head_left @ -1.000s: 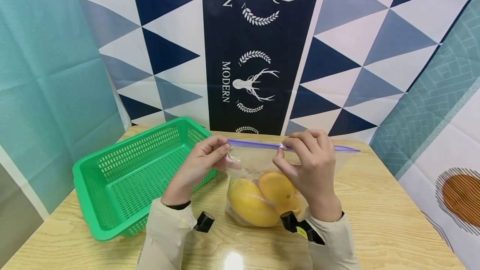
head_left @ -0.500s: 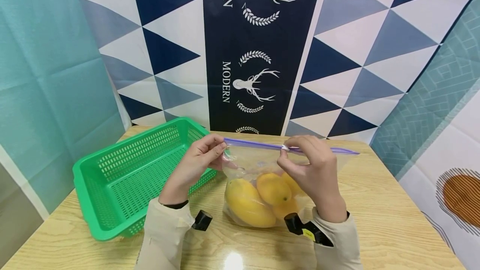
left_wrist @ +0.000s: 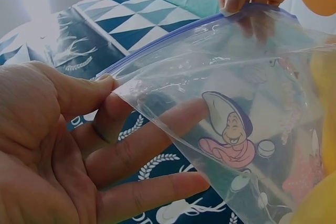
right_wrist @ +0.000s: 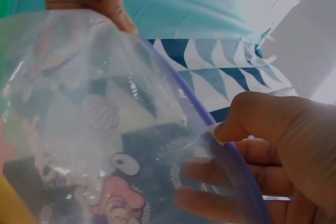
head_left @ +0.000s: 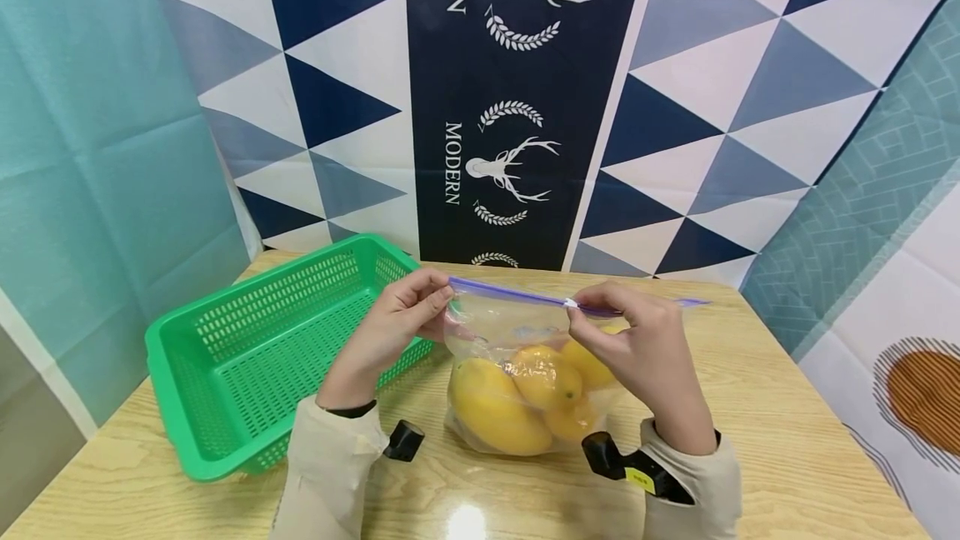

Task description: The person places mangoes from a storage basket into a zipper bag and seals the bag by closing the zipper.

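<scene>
A clear zip bag (head_left: 487,323) with a purple zip strip (head_left: 510,292) stands on the table, holding several yellow mangoes (head_left: 491,407). My left hand (head_left: 393,319) pinches its upper left corner between thumb and index finger. In the left wrist view the other fingers of that hand spread behind the film, beside a printed cartoon figure (left_wrist: 231,129). My right hand (head_left: 641,340) pinches the small white slider (right_wrist: 215,134) on the zip, its other fingers behind the bag. Part of the strip's right side is hidden behind this hand.
A green plastic basket (head_left: 168,390) stands on the left of the wooden table (head_left: 780,423), close to my left forearm. A patterned cloth (head_left: 345,90) hangs behind the table. Black wrist cameras (head_left: 405,440) sit on both forearms.
My right hand has shifted slightly right and down with the slider, its wrist swinging outward. My left hand has moved slightly left, still gripping the bag's corner. More of the mangoes shows.
</scene>
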Demonstrator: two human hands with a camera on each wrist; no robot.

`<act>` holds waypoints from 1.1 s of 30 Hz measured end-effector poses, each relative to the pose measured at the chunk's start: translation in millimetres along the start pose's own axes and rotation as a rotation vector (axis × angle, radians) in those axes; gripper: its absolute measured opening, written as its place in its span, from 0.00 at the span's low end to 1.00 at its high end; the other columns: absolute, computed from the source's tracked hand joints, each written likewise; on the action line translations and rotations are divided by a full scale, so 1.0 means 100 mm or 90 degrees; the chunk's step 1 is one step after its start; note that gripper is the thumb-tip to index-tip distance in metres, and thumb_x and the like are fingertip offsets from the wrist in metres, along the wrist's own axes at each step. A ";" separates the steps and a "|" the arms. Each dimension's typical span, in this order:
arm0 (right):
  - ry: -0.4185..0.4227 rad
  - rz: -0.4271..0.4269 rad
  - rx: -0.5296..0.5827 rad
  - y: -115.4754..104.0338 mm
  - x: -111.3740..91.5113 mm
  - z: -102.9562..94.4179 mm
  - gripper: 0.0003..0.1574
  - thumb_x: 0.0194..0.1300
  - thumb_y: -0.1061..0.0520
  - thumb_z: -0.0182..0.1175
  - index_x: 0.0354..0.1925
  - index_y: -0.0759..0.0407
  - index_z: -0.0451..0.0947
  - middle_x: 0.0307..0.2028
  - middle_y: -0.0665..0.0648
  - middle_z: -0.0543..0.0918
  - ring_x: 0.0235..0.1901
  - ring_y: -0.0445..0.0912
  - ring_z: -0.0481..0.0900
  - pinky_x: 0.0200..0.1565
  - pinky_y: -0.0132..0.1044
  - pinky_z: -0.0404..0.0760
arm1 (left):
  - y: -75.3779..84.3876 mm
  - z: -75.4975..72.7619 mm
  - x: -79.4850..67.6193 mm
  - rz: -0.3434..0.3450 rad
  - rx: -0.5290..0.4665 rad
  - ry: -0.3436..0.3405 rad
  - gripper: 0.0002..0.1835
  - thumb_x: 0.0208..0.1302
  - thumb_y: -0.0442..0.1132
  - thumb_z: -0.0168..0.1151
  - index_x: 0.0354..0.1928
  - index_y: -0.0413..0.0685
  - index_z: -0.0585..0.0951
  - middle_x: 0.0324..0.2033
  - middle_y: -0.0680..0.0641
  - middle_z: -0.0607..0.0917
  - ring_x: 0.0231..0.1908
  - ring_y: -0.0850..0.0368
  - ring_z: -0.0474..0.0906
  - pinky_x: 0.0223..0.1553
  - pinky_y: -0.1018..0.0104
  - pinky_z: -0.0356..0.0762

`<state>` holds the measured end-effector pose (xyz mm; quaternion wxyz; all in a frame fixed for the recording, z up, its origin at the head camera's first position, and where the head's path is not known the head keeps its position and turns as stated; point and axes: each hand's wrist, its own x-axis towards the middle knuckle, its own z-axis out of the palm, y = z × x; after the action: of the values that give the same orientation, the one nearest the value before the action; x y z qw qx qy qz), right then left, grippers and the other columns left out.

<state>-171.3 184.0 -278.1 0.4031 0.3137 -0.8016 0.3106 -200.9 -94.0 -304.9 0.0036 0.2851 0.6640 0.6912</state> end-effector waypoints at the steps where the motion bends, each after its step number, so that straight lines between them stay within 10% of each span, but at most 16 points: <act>1: -0.008 0.009 0.005 -0.01 0.00 -0.01 0.07 0.50 0.69 0.69 0.29 0.62 0.85 0.26 0.51 0.87 0.25 0.44 0.85 0.29 0.27 0.81 | 0.00 0.00 0.00 -0.002 0.004 0.002 0.11 0.76 0.30 0.49 0.46 0.23 0.70 0.28 0.53 0.80 0.28 0.64 0.85 0.35 0.65 0.85; 20: -0.171 0.212 0.102 -0.09 -0.04 -0.27 0.03 0.60 0.65 0.70 0.33 0.58 0.86 0.29 0.49 0.86 0.27 0.37 0.80 0.29 0.28 0.79 | 0.03 0.04 -0.01 -0.015 0.024 -0.017 0.07 0.74 0.25 0.48 0.44 0.23 0.71 0.29 0.51 0.79 0.27 0.65 0.81 0.34 0.67 0.84; 33: -0.199 0.224 0.087 0.00 -0.08 -0.42 0.01 0.62 0.64 0.68 0.35 0.62 0.86 0.30 0.50 0.85 0.26 0.38 0.79 0.29 0.28 0.78 | 0.05 0.06 -0.01 -0.014 0.054 -0.002 0.07 0.74 0.26 0.50 0.44 0.22 0.72 0.29 0.51 0.78 0.26 0.65 0.78 0.35 0.70 0.83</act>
<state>-148.9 217.5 -264.6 0.1914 0.2401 -0.8737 0.3772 -195.8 -89.7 -301.1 0.0002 0.2785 0.6959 0.6619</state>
